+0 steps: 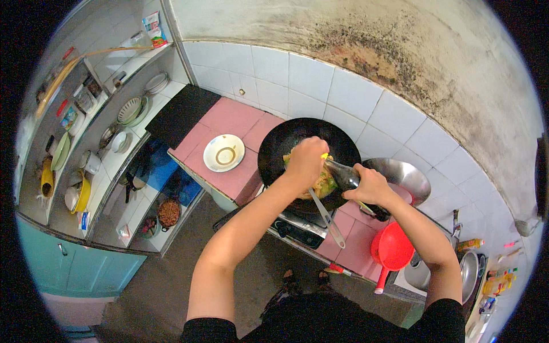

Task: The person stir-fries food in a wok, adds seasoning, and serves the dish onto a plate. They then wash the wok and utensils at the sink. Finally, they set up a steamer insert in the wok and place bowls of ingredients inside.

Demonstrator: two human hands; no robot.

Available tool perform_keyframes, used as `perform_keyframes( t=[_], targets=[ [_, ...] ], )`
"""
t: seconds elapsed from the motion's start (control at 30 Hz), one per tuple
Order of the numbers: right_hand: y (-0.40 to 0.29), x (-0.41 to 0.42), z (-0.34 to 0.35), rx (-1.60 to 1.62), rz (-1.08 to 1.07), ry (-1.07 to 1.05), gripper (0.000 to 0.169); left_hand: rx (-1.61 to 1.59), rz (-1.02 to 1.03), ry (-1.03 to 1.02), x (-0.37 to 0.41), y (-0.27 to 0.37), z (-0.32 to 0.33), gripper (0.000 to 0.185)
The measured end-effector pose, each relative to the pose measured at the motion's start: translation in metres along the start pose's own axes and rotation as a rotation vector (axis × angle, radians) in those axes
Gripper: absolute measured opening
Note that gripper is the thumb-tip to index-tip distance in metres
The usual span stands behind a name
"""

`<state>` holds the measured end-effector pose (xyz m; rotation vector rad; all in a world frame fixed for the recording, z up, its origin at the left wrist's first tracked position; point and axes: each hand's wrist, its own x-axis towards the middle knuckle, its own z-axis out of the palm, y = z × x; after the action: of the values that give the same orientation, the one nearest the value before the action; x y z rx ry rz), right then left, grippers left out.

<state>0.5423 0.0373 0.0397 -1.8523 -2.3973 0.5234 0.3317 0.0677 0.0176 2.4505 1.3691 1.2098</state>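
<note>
My right hand (371,185) grips a dark bottle (341,173) by its body. The bottle is held tilted above a black wok (272,150), its neck pointing left. Closed at the neck end is my left hand (308,159), its fingers on a yellow cap (324,156); the fingers partly hide that cap. Beneath both hands, cooked food (322,188) with yellowish and green pieces lies in the wok. A metal spatula (328,221) leans out over the wok's near rim, its head hidden. The wok sits on a gas stove (296,229).
On the pink-tiled counter (231,113), a white plate (224,153) stands left of the wok. To the right are a steel bowl (414,178), a red plastic ladle (392,248) and a faucet (456,225). Shelves (113,165) with dishes stand at left. A tiled wall (309,79) rises behind the wok.
</note>
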Motion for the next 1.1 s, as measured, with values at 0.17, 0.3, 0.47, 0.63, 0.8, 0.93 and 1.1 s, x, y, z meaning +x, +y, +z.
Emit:
perform_keyframes(
  t=[0.17, 0.3, 0.47, 0.63, 0.8, 0.93, 1.1],
  targets=[
    [-0.004, 0.001, 0.004, -0.017, 0.034, -0.059, 0.067, 0.027, 0.245, -0.088, -0.017, -0.010, -0.008, 0.019],
    [-0.012, 0.000, 0.013, -0.002, 0.037, -0.084, 0.068, -0.019, 0.284, -0.095, -0.032, -0.019, -0.012, 0.027],
    [-0.014, 0.004, 0.016, -0.025, 0.050, -0.090, 0.068, -0.042, 0.121, 0.286, -0.030, -0.015, -0.051, 0.034],
    [-0.006, 0.005, 0.022, -0.029, 0.065, -0.069, 0.067, -0.180, -0.227, 0.596, -0.097, 0.006, -0.075, 0.019],
    [-0.003, -0.002, 0.020, 0.271, -0.068, 0.137, 0.058, -0.425, -0.832, 0.426, -0.220, 0.004, -0.009, 0.019],
    [-0.021, -0.014, 0.005, 0.611, -0.175, 0.286, 0.046, -0.268, -1.122, -0.285, -0.297, -0.020, 0.073, 0.046],
    [-0.024, -0.046, -0.014, 0.808, -0.183, 0.470, 0.044, 0.029, -1.036, -0.339, -0.289, -0.018, 0.084, 0.047]
  ],
)
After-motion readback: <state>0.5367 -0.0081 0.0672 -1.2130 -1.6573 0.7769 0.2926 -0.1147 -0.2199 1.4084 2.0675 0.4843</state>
